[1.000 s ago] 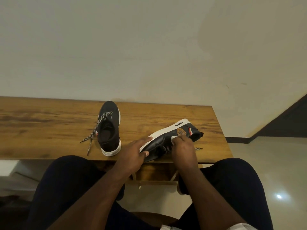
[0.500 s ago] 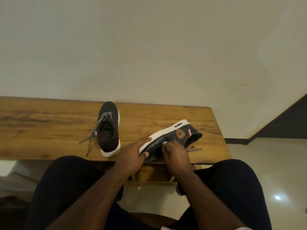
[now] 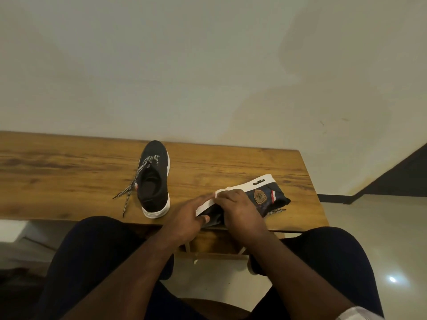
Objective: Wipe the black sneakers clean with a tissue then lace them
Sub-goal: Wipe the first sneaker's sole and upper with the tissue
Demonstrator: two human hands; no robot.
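Altogether two black sneakers sit on the wooden desk (image 3: 69, 176). One sneaker on its side (image 3: 261, 195) lies under both hands near the desk's near edge, white sole turned away from the person. On its toe end the left hand (image 3: 184, 218) rests with fingers straight, thumb against the upper. Fingers of the right hand (image 3: 240, 209) curl over one white tissue (image 3: 221, 191), pressing it on the sole. Left of the left hand, one upright sneaker (image 3: 153, 181) stands, loose laces (image 3: 129, 195) trailing.
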